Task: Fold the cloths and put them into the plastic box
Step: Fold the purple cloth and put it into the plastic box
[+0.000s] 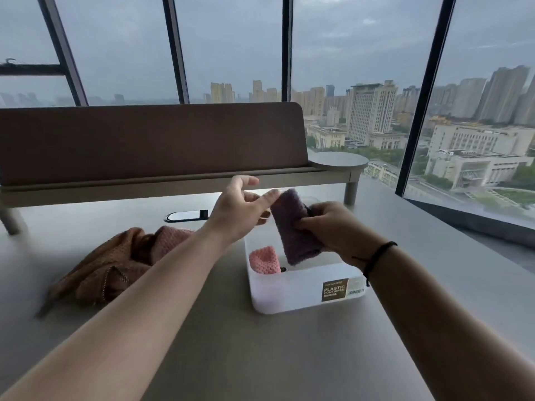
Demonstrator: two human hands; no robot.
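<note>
A white plastic box [301, 290] stands on the grey table, with a folded pink cloth [265, 260] inside at its left. My right hand [330, 227] grips a folded purple cloth [292, 227] and holds it tilted over the box, its lower end inside the rim. My left hand [237, 209] is just left of the cloth's top, fingers spread, one fingertip close to the upper edge. A heap of unfolded brown cloth [101, 270] and pink cloth [170, 238] lies on the table left of the box.
The grey table [260, 357] stretches around the box. A brown divider panel [150, 143] runs across its far side, with a black cable port [188, 216] in front. A round side table [338, 163] and tall windows stand beyond.
</note>
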